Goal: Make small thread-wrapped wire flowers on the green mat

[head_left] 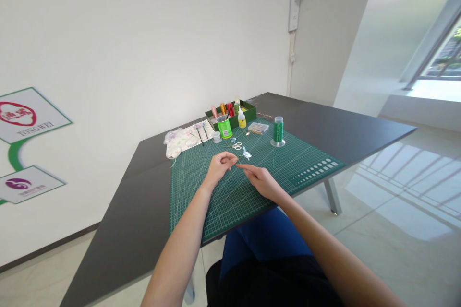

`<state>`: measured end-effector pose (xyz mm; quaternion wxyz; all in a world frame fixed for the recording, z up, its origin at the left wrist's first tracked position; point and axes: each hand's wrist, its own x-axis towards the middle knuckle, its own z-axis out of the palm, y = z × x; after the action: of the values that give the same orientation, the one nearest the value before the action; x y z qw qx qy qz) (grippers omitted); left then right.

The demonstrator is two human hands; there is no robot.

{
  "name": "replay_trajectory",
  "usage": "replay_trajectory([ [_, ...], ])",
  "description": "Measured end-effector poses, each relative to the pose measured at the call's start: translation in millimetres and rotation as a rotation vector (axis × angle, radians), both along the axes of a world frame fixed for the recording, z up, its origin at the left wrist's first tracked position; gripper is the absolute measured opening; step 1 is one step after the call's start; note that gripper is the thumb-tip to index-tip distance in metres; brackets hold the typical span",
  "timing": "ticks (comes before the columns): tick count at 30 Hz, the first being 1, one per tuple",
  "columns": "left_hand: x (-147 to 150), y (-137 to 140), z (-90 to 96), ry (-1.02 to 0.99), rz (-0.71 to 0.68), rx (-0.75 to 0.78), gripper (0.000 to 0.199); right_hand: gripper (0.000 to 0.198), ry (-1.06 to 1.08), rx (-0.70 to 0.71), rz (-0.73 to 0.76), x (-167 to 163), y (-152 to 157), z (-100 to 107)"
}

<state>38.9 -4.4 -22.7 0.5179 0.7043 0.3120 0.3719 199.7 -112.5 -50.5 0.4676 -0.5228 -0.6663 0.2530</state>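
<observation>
My left hand [219,169] is closed in a pinch above the green cutting mat [223,211], its fingertips turned to the right. Whatever lies in that pinch is too small to make out. Opposite it, my right hand [262,182] points its index finger at the left fingertips, with the other fingers curled under. The two hands nearly touch. Just beyond them appears a small pale blue and white flower-like piece [246,153]; whether a thin stem joins it to my fingers I cannot tell. White-handled scissors [236,146] lie farther back on the mat.
A spool of green thread [278,130] stands at right. Behind are a bright green can [224,127], a glue bottle [241,119], a clear flat case [258,128] and a dark green box [249,111]. Brushes [199,133] rest on white sheets at left.
</observation>
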Motion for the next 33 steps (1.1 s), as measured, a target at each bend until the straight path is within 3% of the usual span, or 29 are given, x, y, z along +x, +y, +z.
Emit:
replay_trajectory([
  [33,0.2,-1.8,2.1,-0.003,-0.006,0.022,0.032,0.044,-0.003,0.014,0.002,0.2,0.7,-1.7],
])
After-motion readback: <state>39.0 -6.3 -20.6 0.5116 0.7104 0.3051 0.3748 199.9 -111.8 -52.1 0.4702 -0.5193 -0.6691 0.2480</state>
